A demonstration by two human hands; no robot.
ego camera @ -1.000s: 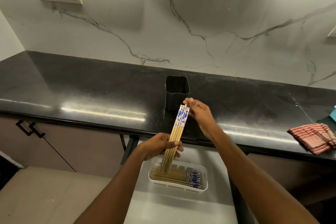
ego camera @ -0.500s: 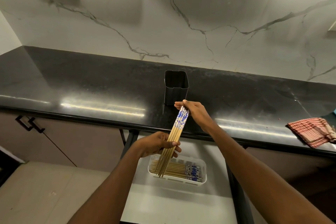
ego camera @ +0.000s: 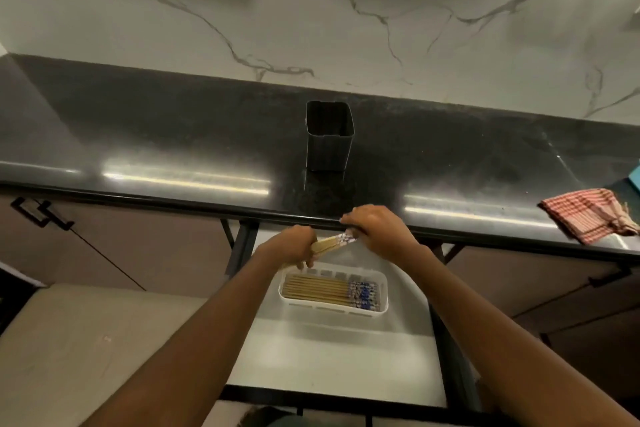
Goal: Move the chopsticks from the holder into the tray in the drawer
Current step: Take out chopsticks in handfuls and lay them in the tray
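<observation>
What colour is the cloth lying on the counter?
The cloth is red and white checked, at the right end of the black counter; the head view shows it.

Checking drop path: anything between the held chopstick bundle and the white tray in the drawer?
Nothing visible. Both hands hold the chopstick bundle just above the white tray, whose open top already holds a flat layer of chopsticks.
</observation>
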